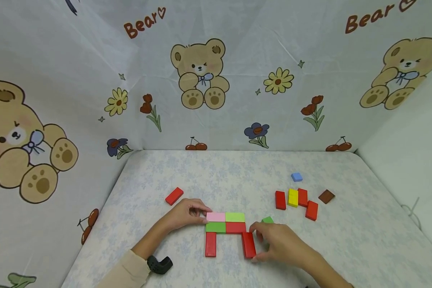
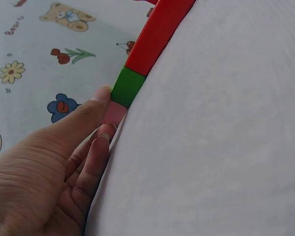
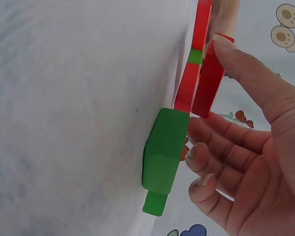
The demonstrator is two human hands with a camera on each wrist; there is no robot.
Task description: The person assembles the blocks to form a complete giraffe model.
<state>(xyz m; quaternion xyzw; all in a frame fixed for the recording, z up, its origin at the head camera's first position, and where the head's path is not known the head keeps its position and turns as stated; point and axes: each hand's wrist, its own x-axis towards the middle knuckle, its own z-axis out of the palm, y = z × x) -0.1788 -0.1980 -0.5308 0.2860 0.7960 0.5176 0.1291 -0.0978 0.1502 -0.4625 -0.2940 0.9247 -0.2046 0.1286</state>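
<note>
Pink [image 1: 216,217], lime [image 1: 235,217], green [image 1: 215,227] and red [image 1: 235,228] blocks lie edge to edge as a two-row rectangle. A red leg block [image 1: 210,245] extends below its left end. At the pink block's left end, my left hand [image 1: 185,216] pinches with thumb and fingertips; its thumb is close to the green block in the left wrist view. My right hand [image 1: 282,244] holds another red block [image 1: 249,245] by its two ends, thumb nearer me and fingers beyond. This block is slightly tilted below the rectangle's right end.
A green piece [image 1: 267,220] lies partly behind my right hand. Further right are several red blocks [image 1: 280,200], a yellow block [image 1: 293,197], a blue piece [image 1: 297,177] and a brown piece [image 1: 326,196]. One red block [image 1: 174,196] lies beyond my left hand. A patterned curtain [image 1: 237,112] borders the table.
</note>
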